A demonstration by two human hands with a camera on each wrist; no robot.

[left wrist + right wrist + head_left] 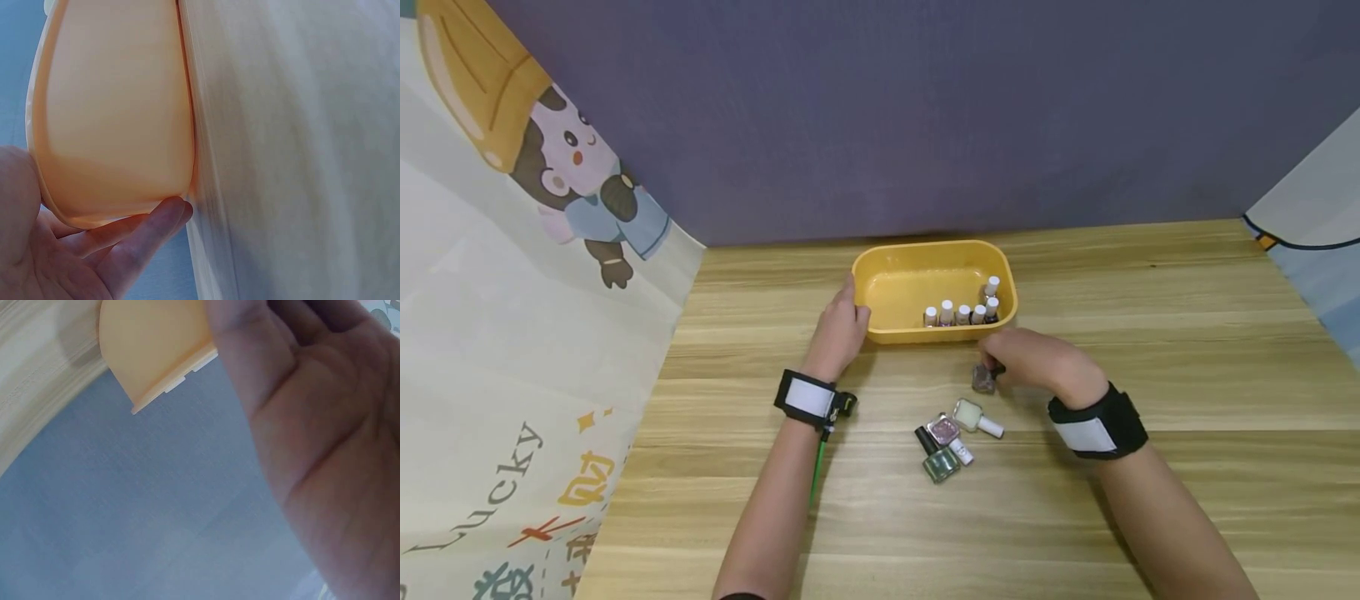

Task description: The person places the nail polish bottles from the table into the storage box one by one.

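My left hand (pixel 838 333) grips the left end of a yellow plastic bin (pixel 934 336). In the left wrist view, the fingers (pixel 140 247) bend around the bin's end wall (pixel 119 125). Just in front of the bin's right corner, my right hand (pixel 1033 362) pinches a dark, glittery nail polish bottle (pixel 982 379) by its black cap; the right wrist view hides the bottle behind the palm (pixel 325 437). Several white-capped nail polish bottles (pixel 947 314) stand inside the bin, along its front and right side.
Closer to me on the wooden table (pixel 715 467) lie a pale bottle (pixel 968 414) with a white cap, a pink glitter bottle (pixel 943 429) and a green bottle (pixel 941 465) with a black cap. A purple-grey panel (pixel 925 117) rises behind the bin.
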